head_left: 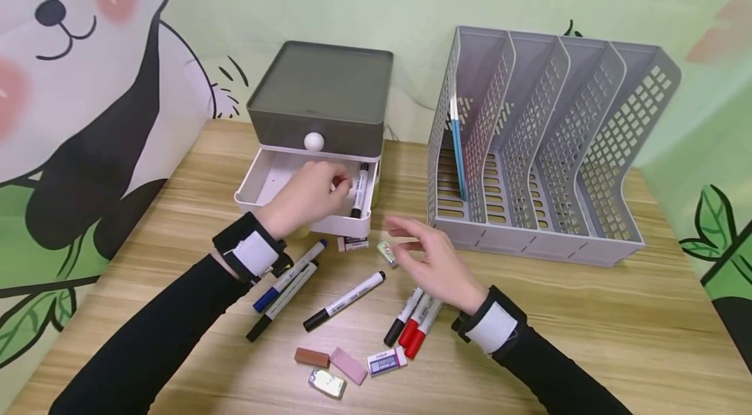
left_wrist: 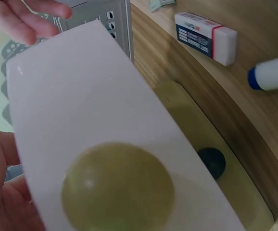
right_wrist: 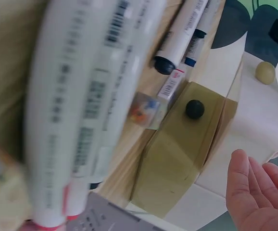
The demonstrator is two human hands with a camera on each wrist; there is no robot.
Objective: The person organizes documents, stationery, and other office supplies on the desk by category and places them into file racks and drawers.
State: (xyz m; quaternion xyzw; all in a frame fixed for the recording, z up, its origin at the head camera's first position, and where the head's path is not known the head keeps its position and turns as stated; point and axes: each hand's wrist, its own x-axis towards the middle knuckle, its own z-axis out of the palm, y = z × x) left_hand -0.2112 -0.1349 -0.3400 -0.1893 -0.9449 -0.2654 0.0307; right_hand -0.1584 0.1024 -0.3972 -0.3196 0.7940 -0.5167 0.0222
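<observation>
My left hand (head_left: 307, 196) is over the pulled-out white drawer (head_left: 337, 226), its fingers loosely bent and no object visible in them. Beside its fingertips a black-capped marker (head_left: 360, 190) lies along the drawer's right side. In the left wrist view the drawer front (left_wrist: 95, 96) with its yellowish knob (left_wrist: 119, 187) hides part of that hand. My right hand (head_left: 437, 261) hovers over the table, right of the drawer, with fingers extended and nothing held. Below its fingertips is a small patterned eraser (head_left: 386, 253). A sleeved eraser (head_left: 352, 244) lies just before the drawer.
The drawer belongs to a grey-topped box (head_left: 323, 82); its lowest drawer (right_wrist: 177, 149) is yellow. Several markers (head_left: 344, 301) and erasers (head_left: 386, 361) lie on the wooden table in front. To the right stands a grey file rack (head_left: 534, 239) holding a thin blue item (head_left: 458, 154).
</observation>
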